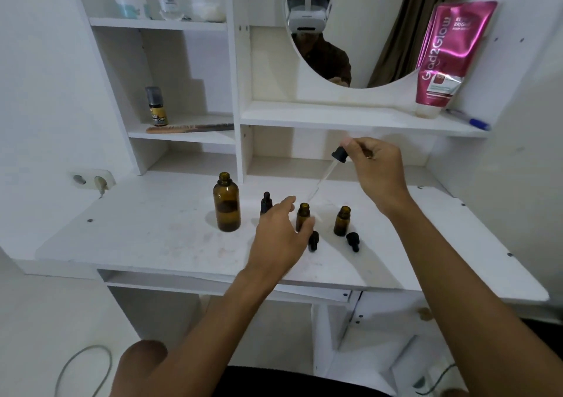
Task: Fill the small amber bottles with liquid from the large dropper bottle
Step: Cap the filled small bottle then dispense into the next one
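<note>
Dosing step. Right grip (374, 171) pinches dropper (339, 154) right of big bottle (227, 204); left grip (280, 235) open beside small bottle (303, 215). Next: steady it, aim tip into neck.

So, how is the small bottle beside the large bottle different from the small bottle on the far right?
The capped small bottle, next to the large bottle, wears a black dropper cap. The far-right small bottle has an open neck, and a loose dropper cap lies in front of it. The capped small bottle is partly hidden behind the left hand; the far-right small bottle is in full view. Both stand upright on the white desk.
</note>
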